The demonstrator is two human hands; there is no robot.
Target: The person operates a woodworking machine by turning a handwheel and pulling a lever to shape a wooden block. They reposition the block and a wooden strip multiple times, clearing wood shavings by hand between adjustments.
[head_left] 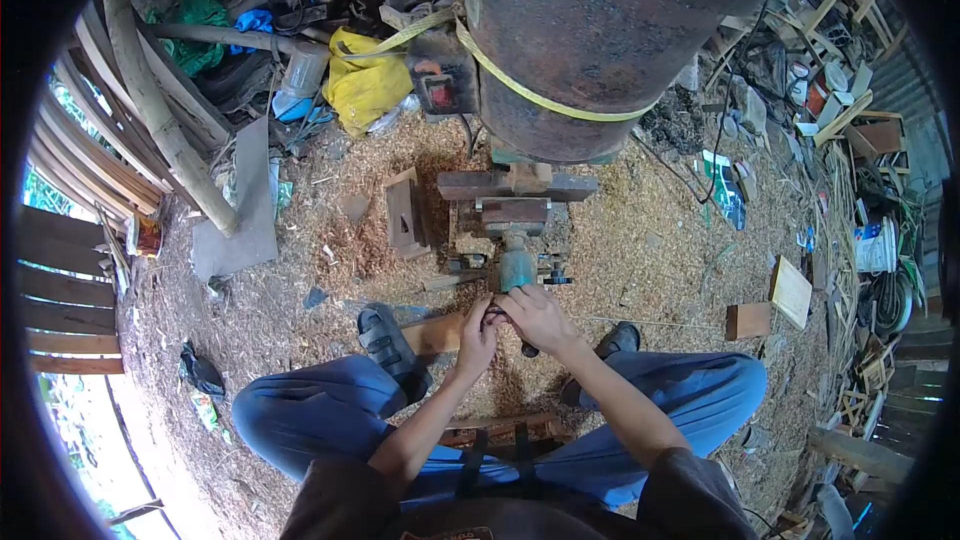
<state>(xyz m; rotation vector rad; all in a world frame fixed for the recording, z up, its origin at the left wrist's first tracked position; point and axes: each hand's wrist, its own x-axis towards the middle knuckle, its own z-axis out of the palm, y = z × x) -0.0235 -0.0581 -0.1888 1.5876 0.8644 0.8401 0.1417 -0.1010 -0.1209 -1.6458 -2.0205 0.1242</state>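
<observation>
Sits at the near end of the teal vise (pixel 517 268). Pinches a small dark piece (pixel 495 312) there with narrow-set fingers of the left hand (pixel 478 336); bends the right hand (pixel 538 314) over beside it; cannot tell that grip. Has a wooden block (pixel 405 214) left of the vise, a rusty drum (pixel 600 35) beyond.

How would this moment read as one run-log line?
left hand: at small dark piece | right hand: beside it, at teal metal fixture | grips: partly hidden | underfoot: wood shavings
</observation>
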